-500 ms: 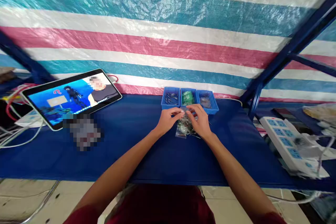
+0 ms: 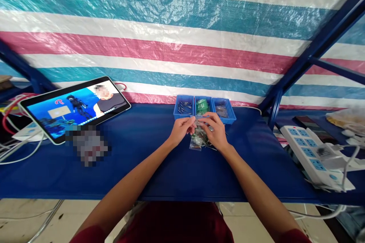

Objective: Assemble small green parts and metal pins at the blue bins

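Observation:
My left hand [image 2: 181, 129] and my right hand [image 2: 216, 131] meet over a small clear plastic bag [image 2: 197, 139] of tiny parts on the blue table [image 2: 148, 159]. Both hands are closed, their fingertips pinching the top of the bag between them. The bag hangs down a little and touches the table. Just behind the hands stand three small blue bins: the left bin [image 2: 183, 107] holds several metal pins, the middle bin [image 2: 203, 105] holds green parts, the right bin [image 2: 224, 109] holds dark parts.
A tablet [image 2: 74, 107] with a video playing leans at the left, with a blurred object [image 2: 88, 143] in front of it and cables [image 2: 11, 148] beside it. A white power strip [image 2: 310, 152] lies at the right. A striped tarp [image 2: 182, 38] backs the table.
Both hands have lifted slightly and drawn closer together at the top of the bag. The view has shifted a little.

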A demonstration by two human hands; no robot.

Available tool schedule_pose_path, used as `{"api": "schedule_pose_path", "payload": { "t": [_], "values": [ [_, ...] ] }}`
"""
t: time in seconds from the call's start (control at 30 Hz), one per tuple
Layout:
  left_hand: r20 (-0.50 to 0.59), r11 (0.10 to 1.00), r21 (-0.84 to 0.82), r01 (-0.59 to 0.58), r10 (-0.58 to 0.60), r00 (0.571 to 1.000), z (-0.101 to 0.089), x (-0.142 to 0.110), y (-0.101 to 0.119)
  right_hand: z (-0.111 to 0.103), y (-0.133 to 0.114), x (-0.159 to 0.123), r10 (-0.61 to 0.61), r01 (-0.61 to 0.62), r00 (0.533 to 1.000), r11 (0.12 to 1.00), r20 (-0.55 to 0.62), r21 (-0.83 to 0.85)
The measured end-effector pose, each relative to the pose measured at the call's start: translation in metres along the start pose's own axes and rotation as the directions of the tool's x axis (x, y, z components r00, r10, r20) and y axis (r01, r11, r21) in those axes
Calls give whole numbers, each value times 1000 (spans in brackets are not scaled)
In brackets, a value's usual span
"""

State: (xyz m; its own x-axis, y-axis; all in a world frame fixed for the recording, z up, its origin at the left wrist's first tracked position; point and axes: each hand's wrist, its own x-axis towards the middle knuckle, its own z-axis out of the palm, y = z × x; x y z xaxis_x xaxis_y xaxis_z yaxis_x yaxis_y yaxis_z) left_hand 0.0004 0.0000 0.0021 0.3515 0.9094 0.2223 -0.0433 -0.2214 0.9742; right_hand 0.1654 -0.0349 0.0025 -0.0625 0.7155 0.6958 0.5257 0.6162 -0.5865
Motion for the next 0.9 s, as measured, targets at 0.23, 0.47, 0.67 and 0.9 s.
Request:
{"api": "schedule_pose_path", "payload": {
  "t": [0.23, 0.47, 0.67, 0.9],
  "values": [
    [-55, 963, 195, -188, 202, 978, -4, 0, 3, -4, -3, 2, 94, -96, 995, 994, 44, 48],
    [-45, 996, 9, -84, 85, 995, -4, 6, 0, -5, -1, -1, 151, -158, 985, 984, 80, 83],
    [46, 992, -106, 69, -64, 997, -3, 4, 4, -5, -1, 0, -4, 1, 999, 999, 54, 40],
    [-23, 999, -50, -17, 16, 1000, -4, 6, 0, -3, -1, 1, 53, -53, 998, 999, 22, -11]
  ]
}}
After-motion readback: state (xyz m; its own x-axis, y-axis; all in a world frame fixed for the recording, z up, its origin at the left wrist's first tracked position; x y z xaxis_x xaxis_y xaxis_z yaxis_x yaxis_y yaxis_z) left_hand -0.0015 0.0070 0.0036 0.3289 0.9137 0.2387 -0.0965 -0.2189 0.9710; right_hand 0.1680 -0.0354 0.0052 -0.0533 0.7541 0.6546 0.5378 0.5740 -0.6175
